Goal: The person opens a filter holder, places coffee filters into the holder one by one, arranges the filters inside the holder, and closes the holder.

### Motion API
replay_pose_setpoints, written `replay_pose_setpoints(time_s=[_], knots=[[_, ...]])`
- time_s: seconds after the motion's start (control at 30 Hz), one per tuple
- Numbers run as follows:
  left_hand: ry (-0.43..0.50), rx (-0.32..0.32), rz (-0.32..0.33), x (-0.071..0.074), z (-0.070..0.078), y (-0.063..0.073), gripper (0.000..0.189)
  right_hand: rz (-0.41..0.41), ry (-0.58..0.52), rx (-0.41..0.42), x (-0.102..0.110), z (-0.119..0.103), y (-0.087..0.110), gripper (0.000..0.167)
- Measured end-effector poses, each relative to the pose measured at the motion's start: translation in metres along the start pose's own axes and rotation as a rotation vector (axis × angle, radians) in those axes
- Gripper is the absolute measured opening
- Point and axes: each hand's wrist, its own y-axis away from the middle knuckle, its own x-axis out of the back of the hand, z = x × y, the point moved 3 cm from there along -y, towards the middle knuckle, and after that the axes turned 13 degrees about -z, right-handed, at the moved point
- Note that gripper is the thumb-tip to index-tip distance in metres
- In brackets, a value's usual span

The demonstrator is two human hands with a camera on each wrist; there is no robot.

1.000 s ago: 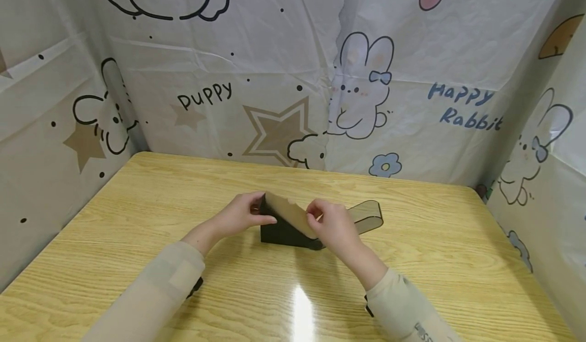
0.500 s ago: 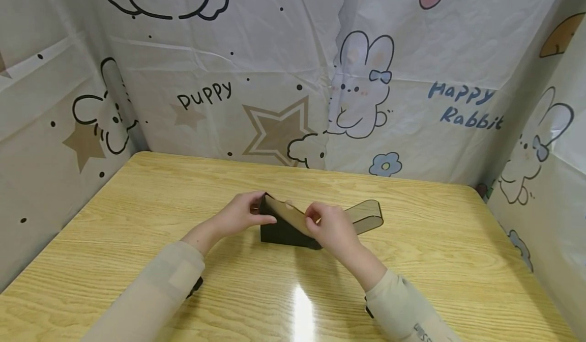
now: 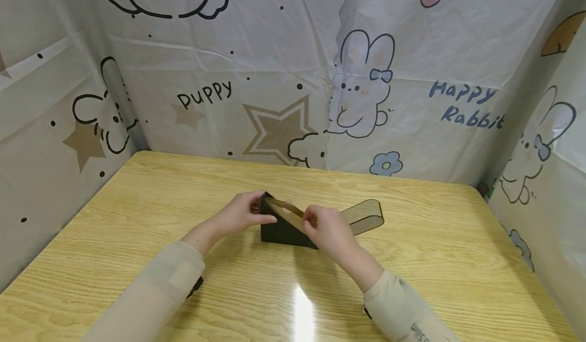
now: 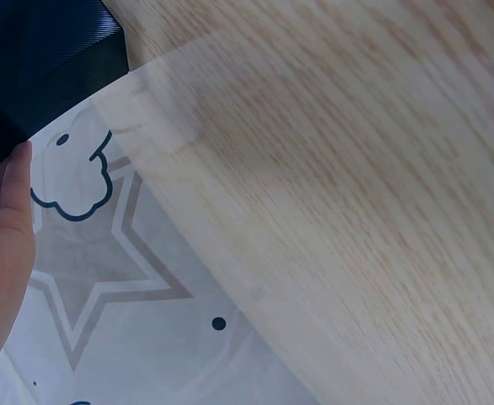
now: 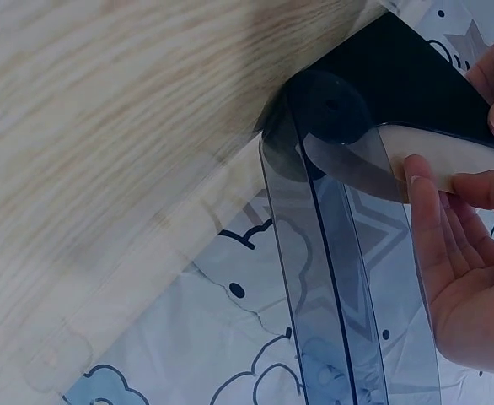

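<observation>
A black box (image 3: pixel 286 234) with a sloping open top stands on the table. My left hand (image 3: pixel 238 212) holds its tall left end, the thumb across the front and the fingers behind. A clear hinged lid (image 3: pixel 368 217) is swung back to the right. Tan paper (image 5: pixel 437 152) sits inside the box, its upper edge showing along the opening. My right hand (image 3: pixel 331 230) pinches this paper at the low right part of the opening, between thumb and fingertips in the right wrist view. In the left wrist view, the left fingers lie against the box wall.
The wood-grain table (image 3: pixel 220 291) extends around the box. A printed cloth (image 3: pixel 274 77) with cartoon animals stands behind it, and side cloths rise at left and right. The raised lid reaches out to the right, beyond the right hand.
The tan paper has sunk from above the opening down into the box, and a gap shows behind its front edge. My right hand has moved slightly down and left; the left hand stays.
</observation>
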Motion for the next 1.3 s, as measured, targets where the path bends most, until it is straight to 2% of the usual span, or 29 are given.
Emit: replay_pose_setpoints(time_s=[0.2, 0.33, 0.47, 0.6, 0.67, 0.83, 0.93, 1.07, 1.3], knots=[[-0.011, -0.011, 0.003, 0.000, 0.000, 0.000, 0.030, 0.010, 0.044, 0.006, -0.001, 0.001, -0.002, 0.005], [-0.015, 0.001, 0.005, 0.000, 0.000, 0.000, 0.030, -0.010, 0.060, -0.031, 0.005, 0.000, 0.000, 0.005], [-0.025, 0.013, 0.004, 0.000, 0.000, 0.000, 0.029, 0.027, 0.111, -0.077, 0.024, -0.002, 0.007, 0.017], [-0.027, 0.015, 0.001, 0.000, 0.002, 0.001, 0.028, 0.061, 0.138, -0.068, 0.047, 0.003, 0.013, 0.029], [-0.026, 0.013, -0.001, 0.000, 0.002, 0.002, 0.029, 0.019, 0.144, -0.059, 0.055, 0.011, 0.015, 0.039], [-0.018, 0.024, 0.001, 0.000, -0.001, 0.002, 0.028, -0.172, 0.194, -0.080, 0.066, 0.039, 0.022, 0.059], [-0.021, 0.028, 0.003, 0.000, -0.003, 0.001, 0.029, -0.258, 0.145, -0.117, 0.070, 0.052, 0.025, 0.063], [-0.016, 0.018, -0.007, -0.002, -0.006, 0.000, 0.032, -0.308, -0.022, -0.159, 0.074, 0.063, 0.025, 0.064], [-0.011, 0.003, -0.008, -0.004, -0.007, 0.002, 0.033, -0.260, -0.173, -0.121, 0.074, 0.062, 0.022, 0.065]])
